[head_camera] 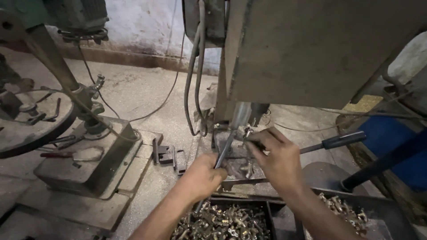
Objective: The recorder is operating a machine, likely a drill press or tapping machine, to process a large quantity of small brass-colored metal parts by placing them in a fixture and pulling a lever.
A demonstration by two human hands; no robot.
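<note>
At the foot of the tall grey metal drill press (311,49), both hands work at its small fixture. The left hand (202,175) is closed around a slim steel rod-shaped tool (224,149), which slants up toward the fixture under the spindle. The right hand (275,160) has its fingers pinched on a small brass fitting (247,133) seated right beneath the spindle (the piece is mostly hidden, so I cannot tell its exact shape). Just below the press, nearer the person, a dark metal tray (271,205) holds a heap of similar brass fittings (222,224) on its left side and a smaller pile (344,209) on its right. Judging by that, one piece is in hand and many sit in the tray; which pile is finished I cannot tell. A black-handled lever (338,141) juts out to the right of the press.
</note>
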